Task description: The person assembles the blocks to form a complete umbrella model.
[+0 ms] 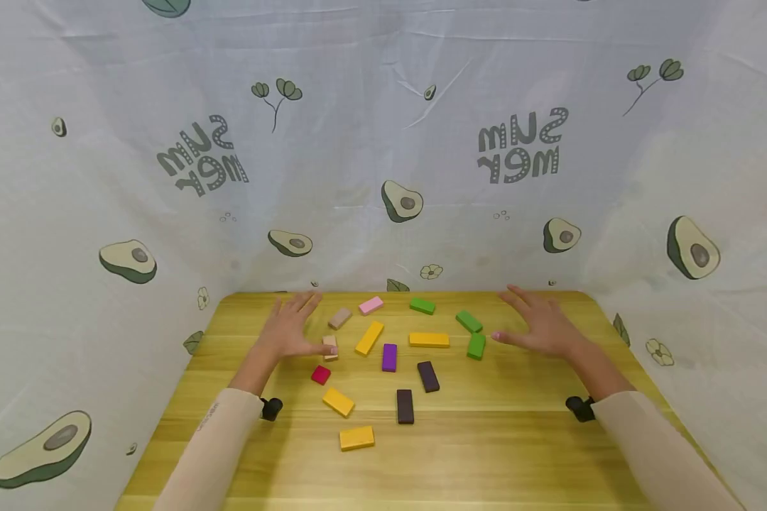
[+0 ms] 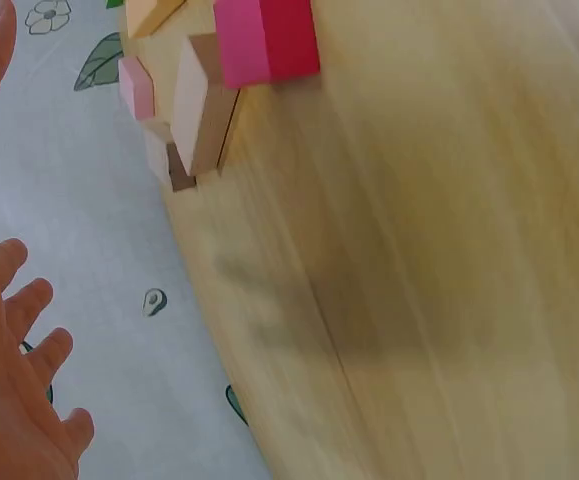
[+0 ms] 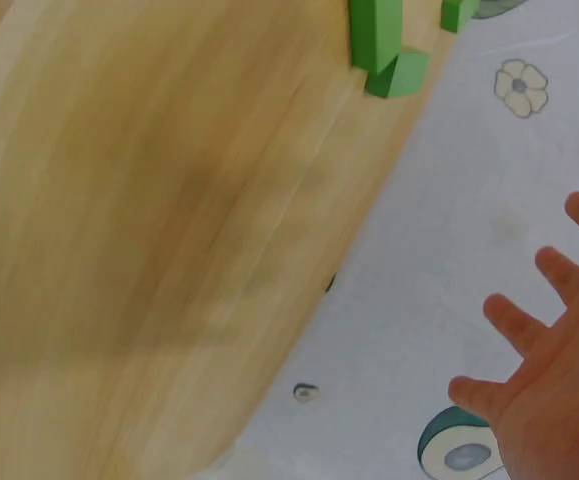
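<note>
My left hand [image 1: 289, 331] hovers over the left side of the table, its fingers spread and its palm facing inward. Its thumb overlaps a beige block [image 1: 329, 348] in the head view; a tan block [image 1: 340, 318] lies just beyond, and a red block [image 1: 321, 375] nearer me. On the opposite side, my right hand [image 1: 540, 328] is held with fingers apart and nothing in it. Closest to its thumb is a green block [image 1: 476, 346], with a second green block [image 1: 469, 321] behind. Both wrist views show the fingers [image 2: 31, 310] [image 3: 514, 325] stretched out above the board.
Between the hands lie a pink block [image 1: 371, 306], a third green block [image 1: 422, 306], a purple block [image 1: 389, 358], two dark blocks [image 1: 405, 407] and several yellow blocks [image 1: 429, 340]. A printed white cloth [image 1: 345, 156] surrounds the wooden table [image 1: 518, 440] at the back and sides.
</note>
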Available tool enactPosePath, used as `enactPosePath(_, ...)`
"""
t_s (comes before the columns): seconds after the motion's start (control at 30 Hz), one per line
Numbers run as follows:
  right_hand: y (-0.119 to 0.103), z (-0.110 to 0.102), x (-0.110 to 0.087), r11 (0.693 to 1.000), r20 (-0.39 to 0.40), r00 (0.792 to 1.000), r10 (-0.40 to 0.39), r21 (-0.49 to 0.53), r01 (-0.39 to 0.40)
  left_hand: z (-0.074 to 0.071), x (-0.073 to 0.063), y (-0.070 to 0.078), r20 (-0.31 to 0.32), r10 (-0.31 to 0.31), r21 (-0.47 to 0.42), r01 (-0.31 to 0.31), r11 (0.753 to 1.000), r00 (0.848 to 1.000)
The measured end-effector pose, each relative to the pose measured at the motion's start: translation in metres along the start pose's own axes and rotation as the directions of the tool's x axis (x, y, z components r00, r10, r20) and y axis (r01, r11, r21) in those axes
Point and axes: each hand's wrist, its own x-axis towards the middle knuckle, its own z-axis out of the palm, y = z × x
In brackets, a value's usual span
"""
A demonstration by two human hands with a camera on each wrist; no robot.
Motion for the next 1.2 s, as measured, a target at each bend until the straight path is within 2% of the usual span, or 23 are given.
enactPosePath(0.13, -0.009, 0.009, 0.000, 0.998, -0.043, 0.997, -0.059, 0.006, 0.059, 0.006, -0.005, 0.006, -0.001, 0.019, -0.044, -0.019, 0.999, 1.000)
enactPosePath(0.23, -0.020, 0.015, -0.002, 0.997, -0.046, 0.997, -0.069, 0.031, 0.071, 0.011, -0.008, 0.011, -0.005, 0.040, -0.064, -0.040, 0.997, 0.999)
enactPosePath(0.47, -0.051, 0.028, -0.006, 0.990, -0.004, 0.998, -0.065, 0.123, 0.065, 0.024, -0.016, 0.029, -0.036, 0.074, -0.139, -0.078, 0.987, 0.997)
enactPosePath(0.7, -0.077, 0.055, -0.008, 0.966, 0.019, 0.996, -0.092, 0.245, 0.085, 0.040, -0.028, 0.051, -0.054, 0.093, -0.171, -0.101, 0.980, 0.994)
enactPosePath(0.93, -0.098, 0.081, -0.009, 0.955, 0.058, 0.992, -0.115, 0.281, 0.094, 0.050, -0.037, 0.074, -0.046, 0.131, -0.165, -0.136, 0.977, 0.990)
enactPosePath(1.2, -0.112, 0.098, -0.012, 0.945, 0.098, 0.988, -0.118, 0.316, 0.081, 0.058, -0.046, 0.095, -0.015, 0.162, -0.218, -0.161, 0.962, 0.987)
